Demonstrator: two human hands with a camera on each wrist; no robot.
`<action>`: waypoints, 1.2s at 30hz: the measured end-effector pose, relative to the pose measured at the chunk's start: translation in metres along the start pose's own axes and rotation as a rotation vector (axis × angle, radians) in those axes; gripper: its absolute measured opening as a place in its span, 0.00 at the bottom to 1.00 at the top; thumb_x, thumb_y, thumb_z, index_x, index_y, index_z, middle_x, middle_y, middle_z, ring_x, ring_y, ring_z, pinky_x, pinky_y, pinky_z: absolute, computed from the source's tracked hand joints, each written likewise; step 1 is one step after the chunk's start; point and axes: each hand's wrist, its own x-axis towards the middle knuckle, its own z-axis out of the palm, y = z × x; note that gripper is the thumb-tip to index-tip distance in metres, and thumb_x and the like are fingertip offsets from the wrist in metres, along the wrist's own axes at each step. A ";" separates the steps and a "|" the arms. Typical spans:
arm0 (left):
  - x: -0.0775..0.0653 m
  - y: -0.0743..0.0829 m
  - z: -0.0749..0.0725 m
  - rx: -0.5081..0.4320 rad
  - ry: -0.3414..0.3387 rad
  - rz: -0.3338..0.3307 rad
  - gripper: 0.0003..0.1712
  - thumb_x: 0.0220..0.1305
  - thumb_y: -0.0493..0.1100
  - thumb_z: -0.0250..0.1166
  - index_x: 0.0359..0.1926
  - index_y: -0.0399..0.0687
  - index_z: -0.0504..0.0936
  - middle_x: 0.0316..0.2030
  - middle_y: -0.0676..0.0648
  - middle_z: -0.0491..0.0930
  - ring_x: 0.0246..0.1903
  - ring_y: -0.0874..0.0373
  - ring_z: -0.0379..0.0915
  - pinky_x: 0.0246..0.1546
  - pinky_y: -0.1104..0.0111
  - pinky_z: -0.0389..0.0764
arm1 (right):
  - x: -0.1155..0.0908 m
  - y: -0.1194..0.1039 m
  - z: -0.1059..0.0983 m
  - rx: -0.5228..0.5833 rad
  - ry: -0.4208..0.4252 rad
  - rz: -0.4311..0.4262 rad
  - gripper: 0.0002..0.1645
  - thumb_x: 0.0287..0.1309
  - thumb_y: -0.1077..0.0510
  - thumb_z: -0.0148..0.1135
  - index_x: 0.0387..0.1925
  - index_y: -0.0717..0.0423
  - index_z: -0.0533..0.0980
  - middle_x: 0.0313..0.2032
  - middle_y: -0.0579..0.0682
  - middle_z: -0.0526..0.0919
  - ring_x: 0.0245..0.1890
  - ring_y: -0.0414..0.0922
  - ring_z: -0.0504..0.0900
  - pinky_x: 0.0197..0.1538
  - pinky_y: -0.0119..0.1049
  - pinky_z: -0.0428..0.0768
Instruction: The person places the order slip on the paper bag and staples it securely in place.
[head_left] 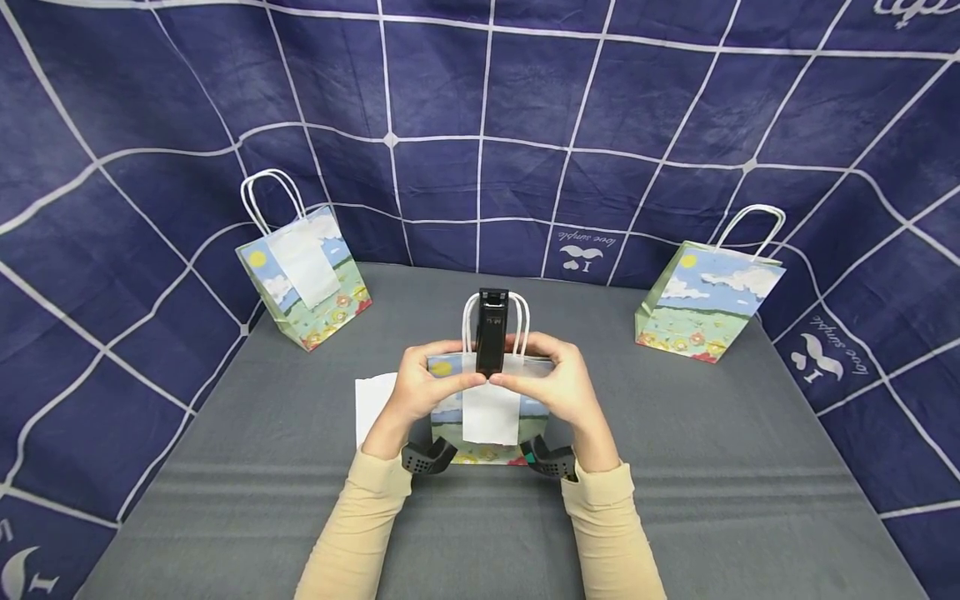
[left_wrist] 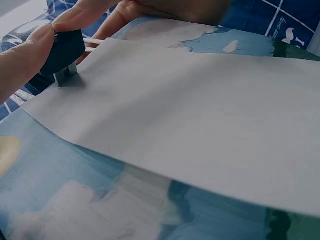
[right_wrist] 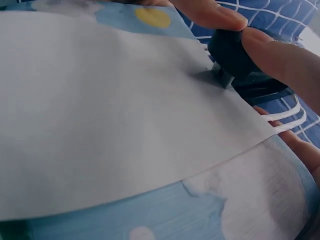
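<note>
A gift bag with a painted meadow and sky lies before me, its white twisted handles pointing away. A white paper slip covers the middle of its front, up to the top edge. Over that edge sits a black stapler, its front end above the slip. My left hand grips the stapler from the left and my right hand from the right. Both thumbs press its front end, tips nearly meeting, while the other fingers reach behind the bag's top edge. In the left wrist view the stapler's nose meets the slip.
White paper lies left of the middle bag, partly behind my left forearm. A matching bag with a white slip on its front stands at the back left. Another bag, its front bare of paper, stands at the back right. A blue checked cloth hangs behind the grey table.
</note>
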 end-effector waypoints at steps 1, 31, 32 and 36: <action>0.000 0.000 0.001 0.002 0.005 -0.007 0.20 0.38 0.21 0.72 0.39 0.23 0.81 0.36 0.31 0.81 0.33 0.66 0.73 0.38 0.73 0.74 | 0.000 0.000 0.000 -0.003 -0.002 -0.001 0.22 0.36 0.74 0.74 0.39 0.70 0.80 0.36 0.61 0.84 0.40 0.43 0.81 0.48 0.34 0.75; 0.000 0.004 0.004 0.044 0.061 0.002 0.17 0.42 0.23 0.71 0.38 0.25 0.82 0.36 0.33 0.82 0.41 0.59 0.78 0.45 0.68 0.75 | 0.000 -0.002 0.006 -0.033 0.053 0.001 0.22 0.39 0.72 0.73 0.41 0.72 0.79 0.37 0.63 0.83 0.43 0.54 0.80 0.53 0.38 0.71; 0.000 0.004 0.004 0.036 0.053 -0.006 0.18 0.42 0.23 0.71 0.39 0.25 0.82 0.37 0.32 0.82 0.41 0.59 0.78 0.46 0.67 0.74 | 0.000 -0.002 0.006 -0.035 0.047 0.003 0.22 0.39 0.72 0.74 0.41 0.71 0.79 0.37 0.63 0.83 0.43 0.53 0.80 0.53 0.38 0.71; 0.000 0.003 0.001 0.003 0.018 -0.034 0.19 0.43 0.23 0.71 0.41 0.26 0.81 0.39 0.32 0.81 0.44 0.58 0.77 0.50 0.64 0.73 | 0.001 -0.002 0.004 -0.035 0.021 0.007 0.24 0.38 0.72 0.74 0.43 0.71 0.78 0.38 0.62 0.83 0.43 0.48 0.80 0.53 0.38 0.71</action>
